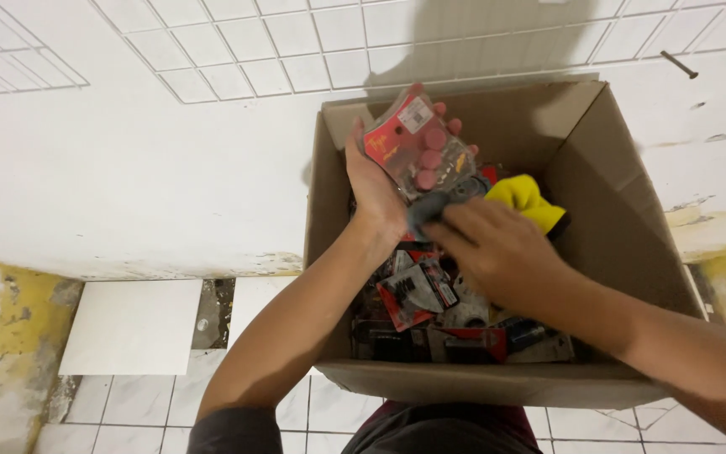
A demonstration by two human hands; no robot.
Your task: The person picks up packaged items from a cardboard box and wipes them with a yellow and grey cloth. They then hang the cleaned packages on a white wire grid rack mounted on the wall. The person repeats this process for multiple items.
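Red-backed blister pack [418, 143] with round pink discs under clear plastic, tilted upright above open cardboard box [623, 252], gripped in left hand [376, 189].

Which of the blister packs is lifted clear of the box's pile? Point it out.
The blister pack with round pink pieces, gripped in the left hand above the cardboard box. The other packs lie flat in the pile below, under the right hand.

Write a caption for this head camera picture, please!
Left hand lifts a red blister pack over a cardboard box of packets while the right hand reaches in.
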